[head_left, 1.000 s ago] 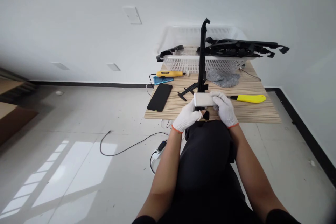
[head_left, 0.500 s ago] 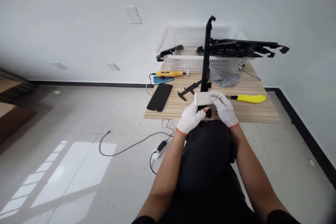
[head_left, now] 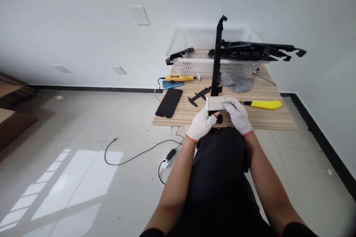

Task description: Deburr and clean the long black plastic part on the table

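My left hand (head_left: 204,124), in a white knit glove with an orange cuff, is closed around the lower end of a long black plastic strip (head_left: 217,61). The strip stands up and away from me, with clips along its side and a hooked far end. My gloved right hand (head_left: 236,114) grips a flat pale-grey rectangular block (head_left: 216,103), which lies crosswise over the strip just above my left thumb. Behind the strip, black calipers (head_left: 198,96) rest on the table. To the right of my right hand is a yellow-handled utility knife (head_left: 265,104).
A white plastic basket (head_left: 191,67) at the table's back holds several black plastic strips (head_left: 258,50), some jutting past its right side. On the wooden table (head_left: 183,118) lie a phone (head_left: 169,103), a yellow rotary tool (head_left: 179,77) and a grey cloth (head_left: 237,82). Cables trail on the floor.
The black strip has tilted slightly to the left. The pale block stays across it, a touch higher, and both hands have barely moved.
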`<state>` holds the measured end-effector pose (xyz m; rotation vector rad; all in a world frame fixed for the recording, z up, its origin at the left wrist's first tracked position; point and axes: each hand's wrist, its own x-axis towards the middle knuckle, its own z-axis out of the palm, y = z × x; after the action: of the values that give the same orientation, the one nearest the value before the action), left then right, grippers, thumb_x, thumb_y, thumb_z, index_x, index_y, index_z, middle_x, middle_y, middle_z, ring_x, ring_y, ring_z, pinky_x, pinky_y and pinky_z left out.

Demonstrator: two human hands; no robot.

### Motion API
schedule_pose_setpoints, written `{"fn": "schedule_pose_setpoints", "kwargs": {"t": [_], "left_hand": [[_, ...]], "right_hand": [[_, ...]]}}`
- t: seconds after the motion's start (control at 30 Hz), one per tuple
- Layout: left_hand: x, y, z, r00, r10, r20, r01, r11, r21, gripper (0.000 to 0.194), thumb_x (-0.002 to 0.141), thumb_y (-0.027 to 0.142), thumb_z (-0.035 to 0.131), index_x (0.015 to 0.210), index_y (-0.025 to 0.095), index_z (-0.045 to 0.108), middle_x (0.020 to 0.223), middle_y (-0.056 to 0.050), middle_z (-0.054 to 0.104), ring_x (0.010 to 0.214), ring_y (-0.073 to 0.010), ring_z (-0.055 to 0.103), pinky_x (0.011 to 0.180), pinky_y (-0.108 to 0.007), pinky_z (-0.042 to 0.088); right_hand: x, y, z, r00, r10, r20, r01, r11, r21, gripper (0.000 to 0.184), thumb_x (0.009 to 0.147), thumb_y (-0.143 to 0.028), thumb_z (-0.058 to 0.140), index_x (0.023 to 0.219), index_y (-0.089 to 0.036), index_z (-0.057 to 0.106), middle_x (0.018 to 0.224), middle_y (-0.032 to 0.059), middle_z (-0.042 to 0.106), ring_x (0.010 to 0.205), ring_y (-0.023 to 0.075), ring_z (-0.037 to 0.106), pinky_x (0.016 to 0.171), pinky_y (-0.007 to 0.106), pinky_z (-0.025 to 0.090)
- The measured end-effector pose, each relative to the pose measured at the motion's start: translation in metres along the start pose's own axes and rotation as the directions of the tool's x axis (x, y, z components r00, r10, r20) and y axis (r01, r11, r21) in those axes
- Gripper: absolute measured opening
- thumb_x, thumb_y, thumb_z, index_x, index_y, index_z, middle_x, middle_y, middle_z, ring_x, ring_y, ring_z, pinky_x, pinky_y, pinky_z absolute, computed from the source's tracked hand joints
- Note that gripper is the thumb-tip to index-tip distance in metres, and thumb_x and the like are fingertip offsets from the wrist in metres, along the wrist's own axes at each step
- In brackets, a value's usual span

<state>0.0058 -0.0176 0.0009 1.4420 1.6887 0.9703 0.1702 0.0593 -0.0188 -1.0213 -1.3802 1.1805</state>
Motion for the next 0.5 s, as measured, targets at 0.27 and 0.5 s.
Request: {"fn": "schedule_pose_setpoints", "kwargs": {"t": [0.27, 0.5], "left_hand": [[0.0, -0.0013, -0.0011, 1.0, 0.024, -0.007, -0.024, 0.997, -0.075, 0.061, 0.09, 0.041, 0.065, 0.149, 0.03, 0.056, 0.131, -0.007, 0.072, 0.127, -0.0323, 0.064, 0.106, -0.041, 0.047], [0.0003, -0.0032, -0.0013, 0.999, 0.052, -0.01, -0.053, 0.995, -0.089, 0.057, 0.091, 0.04, 0.064, 0.146, 0.028, 0.058, 0.127, -0.005, 0.074, 0.12, -0.0282, 0.066, 0.104, -0.038, 0.049]], "right_hand": [[0.0018, 0.0019, -0.0028, 0.998, -0.028, -0.058, 0.028, 1.0, 0.007, 0.049, 0.068, -0.026, 0.076, 0.117, -0.025, 0.066, 0.114, 0.0031, 0.071, 0.1, 0.0183, 0.065, 0.092, 0.033, 0.055], [0.0025, -0.0026, 0.0031, 0.986, 0.167, 0.014, -0.167, 0.98, 0.106, 0.028, 0.074, -0.047, 0.075, 0.079, -0.024, 0.06, 0.054, -0.0081, 0.04, 0.048, 0.0089, 0.032, 0.043, 0.023, 0.028]]}}
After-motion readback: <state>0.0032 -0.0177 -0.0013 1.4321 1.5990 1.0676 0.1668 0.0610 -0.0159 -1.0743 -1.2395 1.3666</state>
